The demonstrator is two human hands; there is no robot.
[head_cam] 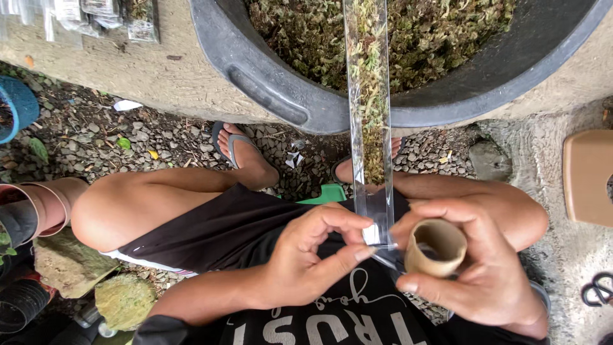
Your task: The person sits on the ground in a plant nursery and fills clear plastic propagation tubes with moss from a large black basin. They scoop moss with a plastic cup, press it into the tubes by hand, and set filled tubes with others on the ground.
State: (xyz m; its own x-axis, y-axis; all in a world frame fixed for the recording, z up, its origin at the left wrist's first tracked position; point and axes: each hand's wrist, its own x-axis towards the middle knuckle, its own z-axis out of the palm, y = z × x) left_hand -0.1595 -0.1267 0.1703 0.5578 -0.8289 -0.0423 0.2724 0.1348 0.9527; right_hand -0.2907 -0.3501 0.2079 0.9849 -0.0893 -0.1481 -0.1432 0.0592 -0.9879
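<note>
My right hand (485, 268) grips a roll of clear tape with a brown cardboard core (436, 246), held near my lap. A long strip of clear tape (369, 108) runs up from the roll toward the top of the view, with bits of dry moss stuck along it. My left hand (306, 255) pinches the lower end of that strip between thumb and forefinger, right beside the roll. Behind the strip stands a big dark grey tub (268, 89) filled with dry moss (434, 32).
I sit with bare knees and flip-flops on a gravel floor (96, 134). Clear packets (96, 16) lie on the concrete ledge at top left. A tan plastic stool (587, 176) is at right, terracotta pots (38, 207) and rocks at left.
</note>
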